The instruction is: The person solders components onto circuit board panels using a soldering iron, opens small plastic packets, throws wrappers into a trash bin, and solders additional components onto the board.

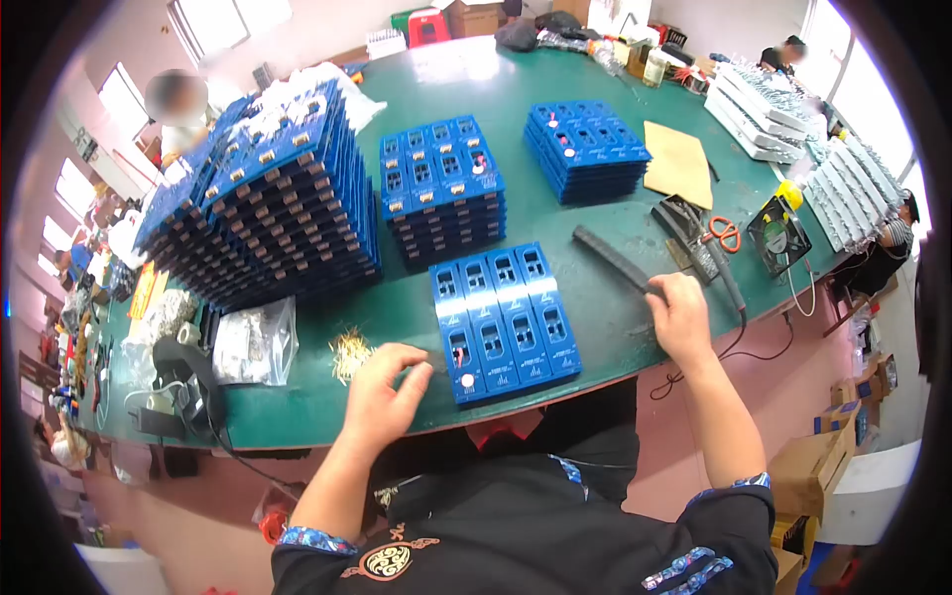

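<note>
A blue circuit board (508,342) with rows of cut-outs lies in front of me; a white round spot and a small red part show at its lower left. Just left of its near corner is my left hand (385,395), its fingers curled in towards the thumb; whatever may be between them is too small to make out. A small pile of thin yellowish pieces (350,355) lies beyond this hand. My right hand (680,319), right of the board, has its fingers closed around the near end of a long dark grey bar (613,258), which slants away over the table.
Tall stacks of blue boards (288,198) stand at the left, with lower stacks (443,183) (585,149) behind. On the right lie orange-handled scissors (725,234), a small black fan (779,236) and brown paper (678,164). A plastic bag (256,342) sits left. Other people are around the table.
</note>
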### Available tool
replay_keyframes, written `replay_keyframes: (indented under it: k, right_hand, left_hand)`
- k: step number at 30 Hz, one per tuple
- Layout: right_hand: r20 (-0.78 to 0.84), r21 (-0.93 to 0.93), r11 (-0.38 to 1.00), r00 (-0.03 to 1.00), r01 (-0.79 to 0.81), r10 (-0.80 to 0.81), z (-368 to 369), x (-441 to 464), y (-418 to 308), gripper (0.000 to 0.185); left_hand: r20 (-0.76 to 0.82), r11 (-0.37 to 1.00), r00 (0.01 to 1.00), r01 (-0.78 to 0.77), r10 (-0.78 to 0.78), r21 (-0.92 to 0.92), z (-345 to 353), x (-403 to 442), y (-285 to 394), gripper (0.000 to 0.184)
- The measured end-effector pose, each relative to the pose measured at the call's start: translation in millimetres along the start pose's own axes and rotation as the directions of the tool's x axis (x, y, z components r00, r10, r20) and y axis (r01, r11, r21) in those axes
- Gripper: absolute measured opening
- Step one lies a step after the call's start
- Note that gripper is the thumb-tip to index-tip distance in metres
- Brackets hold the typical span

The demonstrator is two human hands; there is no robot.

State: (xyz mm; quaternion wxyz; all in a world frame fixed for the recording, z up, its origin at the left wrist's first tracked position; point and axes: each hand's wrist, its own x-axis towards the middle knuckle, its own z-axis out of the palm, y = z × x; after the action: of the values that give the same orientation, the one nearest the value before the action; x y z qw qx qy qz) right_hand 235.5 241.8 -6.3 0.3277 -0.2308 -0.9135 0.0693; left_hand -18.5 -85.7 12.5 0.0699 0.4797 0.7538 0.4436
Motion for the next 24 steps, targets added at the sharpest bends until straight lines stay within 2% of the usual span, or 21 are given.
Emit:
replay_keyframes:
  k: [3, 5, 7, 9, 10, 11, 13, 14, 17, 18, 24]
  right_hand:
    - [0.004, -0.039, 0.999, 1.000, -0.013, 0.013, 3, -5, 3, 0.019]
    - [0.032, -0.044, 0.998, 0.999, -0.036, 0.038, 4, -9, 0, 0.018]
    - [0.019, -0.063, 0.998, 0.999, -0.031, 0.033, 1, -9, -14, 0.019]
    - [-0.030, -0.058, 0.998, 1.000, 0.005, -0.007, -6, -8, -47, 0.020]
    - [-0.013, 0.038, 0.999, 1.000, 0.022, -0.022, -4, -12, -59, 0.018]
    - [0.123, 0.224, 0.974, 0.992, -0.035, 0.007, 0, -15, -66, 0.017]
    - [0.421, 0.384, 0.844, 0.884, -0.375, 0.201, 6, -15, -85, 0.020]
    - [0.467, 0.305, 0.879, 0.862, -0.366, 0.196, 9, -13, -86, 0.026]
    - [0.531, 0.295, 0.866, 0.823, -0.403, 0.202, 8, -6, -90, 0.029]
    - [0.535, 0.305, 0.867, 0.824, -0.395, 0.187, 9, -6, -92, 0.030]
    - [0.568, 0.320, 0.866, 0.810, -0.383, 0.148, 7, -5, -104, 0.037]
  left_hand:
    - [0.034, 0.981, 0.983, 0.181, -0.179, -0.071, -9, -10, -7, 0.008]
    - [0.111, 0.931, 0.949, 0.311, -0.294, -0.192, -8, -18, -9, 0.010]
    - [0.188, 0.833, 0.897, 0.442, -0.401, -0.332, -7, -22, -6, 0.013]
    - [0.268, 0.670, 0.823, 0.564, -0.500, -0.483, -3, -21, 5, 0.018]
    - [0.309, 0.662, 0.803, 0.595, -0.510, -0.455, 1, -20, 2, 0.030]
    - [0.330, 0.685, 0.794, 0.607, -0.510, -0.402, 5, -19, 2, 0.033]
    - [0.373, 0.732, 0.778, 0.616, -0.506, -0.291, 13, -14, 3, 0.038]
    - [0.376, 0.742, 0.769, 0.622, -0.517, -0.250, 14, -9, 6, 0.047]
    - [0.387, 0.821, 0.793, 0.554, -0.471, -0.136, 19, -2, 12, 0.049]
    - [0.352, 0.876, 0.837, 0.475, -0.419, -0.086, 23, -4, 11, 0.054]
    - [0.294, 0.921, 0.885, 0.388, -0.362, -0.034, 28, -9, 10, 0.057]
